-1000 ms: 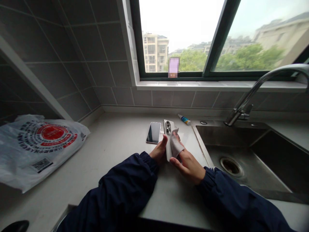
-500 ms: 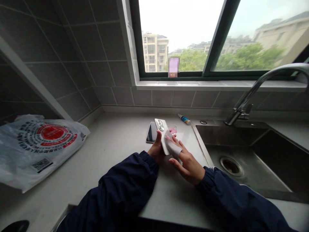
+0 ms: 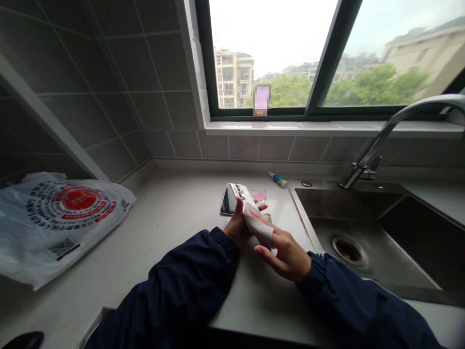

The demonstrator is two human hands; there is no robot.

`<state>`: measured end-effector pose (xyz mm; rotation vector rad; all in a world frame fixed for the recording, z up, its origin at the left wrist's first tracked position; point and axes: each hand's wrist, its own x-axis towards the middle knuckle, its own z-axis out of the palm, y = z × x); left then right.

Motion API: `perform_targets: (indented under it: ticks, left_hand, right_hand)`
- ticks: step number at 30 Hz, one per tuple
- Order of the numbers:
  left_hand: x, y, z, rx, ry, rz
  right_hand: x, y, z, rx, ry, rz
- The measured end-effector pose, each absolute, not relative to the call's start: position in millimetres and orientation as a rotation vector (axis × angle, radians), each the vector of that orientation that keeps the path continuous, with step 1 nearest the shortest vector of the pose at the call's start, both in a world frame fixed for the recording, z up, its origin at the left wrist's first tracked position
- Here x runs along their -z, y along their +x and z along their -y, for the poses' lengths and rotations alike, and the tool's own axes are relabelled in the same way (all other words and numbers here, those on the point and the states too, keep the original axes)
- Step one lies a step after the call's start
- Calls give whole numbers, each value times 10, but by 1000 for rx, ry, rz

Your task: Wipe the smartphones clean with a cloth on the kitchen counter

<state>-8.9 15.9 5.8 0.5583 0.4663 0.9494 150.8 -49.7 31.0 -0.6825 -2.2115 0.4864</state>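
Left hand [image 3: 237, 225] firmly grasping white phone [image 3: 240, 191]; right hand [image 3: 285, 257] pressing wipe [image 3: 258, 229] flat against its surface.

Pale stone countertop [image 3: 174, 218]: printed plastic bag [image 3: 61, 218] at 9 o'clock, red logo; black smartphone [image 3: 228, 201] at 12, screen up, partly hidden; clear pkt [image 3: 258, 196] w/ pink label just right; small tube [image 3: 278, 179] at 1 o'clock.

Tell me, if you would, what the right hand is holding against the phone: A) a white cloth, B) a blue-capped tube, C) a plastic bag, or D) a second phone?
A: the right hand presses a white cloth onto the back of the phone, which the left hand grips.
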Motion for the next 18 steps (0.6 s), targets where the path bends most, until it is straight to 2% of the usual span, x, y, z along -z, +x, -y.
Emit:
perform_targets:
  ticks: [5,18]
  left_hand:
    - [-147,-67,-144,-1091,455,-516]
    - [-51,-57,-151,-910,511,-500]
  right_hand:
    - [-322,1519,513,-465,-638,2129]
    - [-219,1511,460,-472,-783,2236]
